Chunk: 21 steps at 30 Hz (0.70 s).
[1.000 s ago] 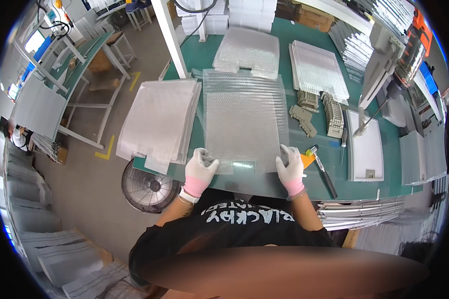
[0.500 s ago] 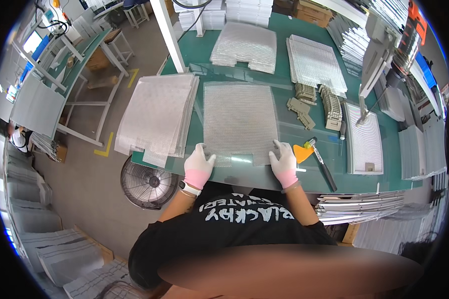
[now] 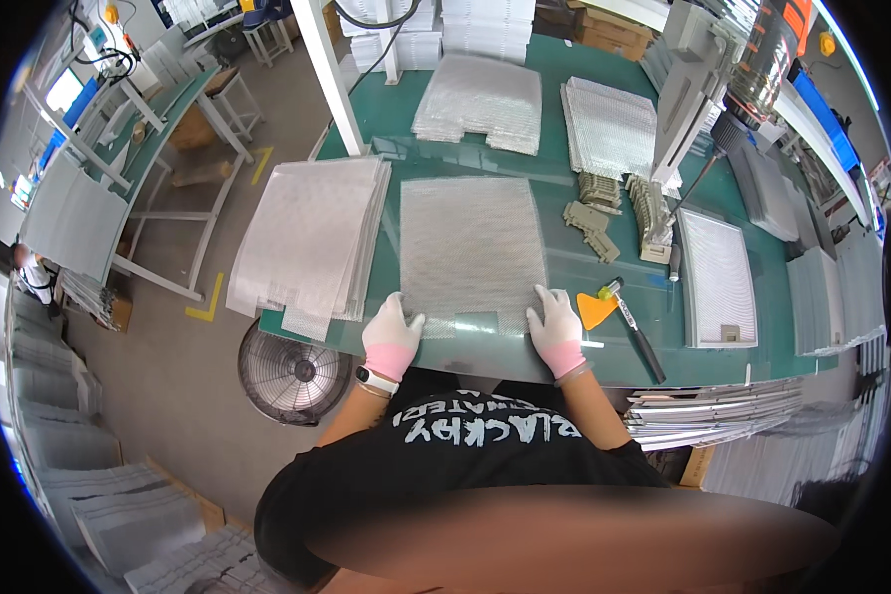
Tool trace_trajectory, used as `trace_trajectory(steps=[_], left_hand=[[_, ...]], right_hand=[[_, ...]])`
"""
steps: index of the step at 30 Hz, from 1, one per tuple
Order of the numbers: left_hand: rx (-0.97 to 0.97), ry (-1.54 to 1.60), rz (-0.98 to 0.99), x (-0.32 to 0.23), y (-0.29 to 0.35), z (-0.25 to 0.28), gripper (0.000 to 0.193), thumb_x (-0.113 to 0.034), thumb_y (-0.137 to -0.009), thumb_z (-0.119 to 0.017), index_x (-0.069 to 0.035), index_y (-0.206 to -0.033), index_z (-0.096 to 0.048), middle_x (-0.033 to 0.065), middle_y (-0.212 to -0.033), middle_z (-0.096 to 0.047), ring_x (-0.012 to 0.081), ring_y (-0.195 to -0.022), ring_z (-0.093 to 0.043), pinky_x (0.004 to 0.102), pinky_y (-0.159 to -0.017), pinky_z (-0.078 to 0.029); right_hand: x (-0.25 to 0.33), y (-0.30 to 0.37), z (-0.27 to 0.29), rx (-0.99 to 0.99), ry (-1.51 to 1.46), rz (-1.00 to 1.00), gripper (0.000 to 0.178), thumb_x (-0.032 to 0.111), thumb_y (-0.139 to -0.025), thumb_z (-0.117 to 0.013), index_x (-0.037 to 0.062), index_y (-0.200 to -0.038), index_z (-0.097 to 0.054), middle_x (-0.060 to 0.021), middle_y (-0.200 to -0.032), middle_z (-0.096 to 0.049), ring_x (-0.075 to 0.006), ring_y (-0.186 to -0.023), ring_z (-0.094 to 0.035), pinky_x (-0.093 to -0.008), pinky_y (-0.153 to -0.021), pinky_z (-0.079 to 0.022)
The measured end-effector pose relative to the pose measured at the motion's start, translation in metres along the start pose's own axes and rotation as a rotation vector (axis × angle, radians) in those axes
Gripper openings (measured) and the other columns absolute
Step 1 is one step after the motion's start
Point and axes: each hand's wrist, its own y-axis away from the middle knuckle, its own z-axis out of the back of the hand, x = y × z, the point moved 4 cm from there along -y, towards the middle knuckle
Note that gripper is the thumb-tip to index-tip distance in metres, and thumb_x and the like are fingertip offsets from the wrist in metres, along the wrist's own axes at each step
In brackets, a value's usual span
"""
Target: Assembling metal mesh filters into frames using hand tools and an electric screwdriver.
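We see a bright, evenly lit scene with soft, faint shadows and a pale sheen of glare on the green tabletop [image 3: 564, 267] near its front edge. Straight lines bow toward the black circular rim, and a smeared blur band crosses the bottom.

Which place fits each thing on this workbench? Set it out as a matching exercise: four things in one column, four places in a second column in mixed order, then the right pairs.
Things:
1. mesh sheet
2. stack of mesh sheets
3. orange scraper
4. floor fan

Places:
A. on the floor, below the table's near left corner
B. on the green table, just right of the right hand
C. at the table's left edge, left of the left hand
D. flat on the table, with both gloved hands at its near edge

Pairs: 1-D, 2-C, 3-B, 4-A
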Motion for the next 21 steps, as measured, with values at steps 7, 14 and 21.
trace_trajectory(steps=[7, 14, 21], left_hand=[[0.068, -0.131, 0.026, -0.003, -0.010, 0.014, 0.069, -0.029, -0.077, -0.076, -0.005, -0.136, -0.047, 0.0177, -0.137, -0.049, 0.0372, -0.127, -0.047, 0.0469, -0.100, -0.043], [0.064, -0.183, -0.290, 0.017, -0.008, -0.006, 0.058, -0.031, -0.081, -0.070, -0.012, -0.134, -0.056, 0.0173, -0.150, -0.036, 0.0396, -0.137, -0.032, 0.0525, -0.114, -0.023], [0.064, -0.140, -0.294, 0.013, -0.018, -0.003, 0.057, -0.032, -0.080, -0.071, -0.016, -0.133, -0.058, 0.0189, -0.152, -0.033, 0.0413, -0.138, -0.030, 0.0531, -0.114, -0.023]], right_hand=[[-0.015, -0.007, 0.025, 0.105, 0.250, -0.020, 0.057, 0.041, -0.086, -0.066, 0.0161, -0.136, -0.053, -0.0193, -0.112, -0.056, -0.0349, -0.093, -0.064, -0.0430, -0.076, -0.054], [-0.042, -0.044, 0.058, -0.040, 0.412, 0.101, 0.040, 0.015, -0.089, -0.058, 0.0113, -0.128, -0.053, -0.0175, -0.109, -0.058, -0.0349, -0.091, -0.063, -0.0442, -0.077, -0.054], [-0.051, -0.228, 0.096, -0.437, 0.606, 0.199, 0.035, 0.020, -0.082, -0.064, 0.0074, -0.114, -0.062, -0.0163, -0.105, -0.062, -0.0365, -0.097, -0.062, -0.0447, -0.085, -0.050]])
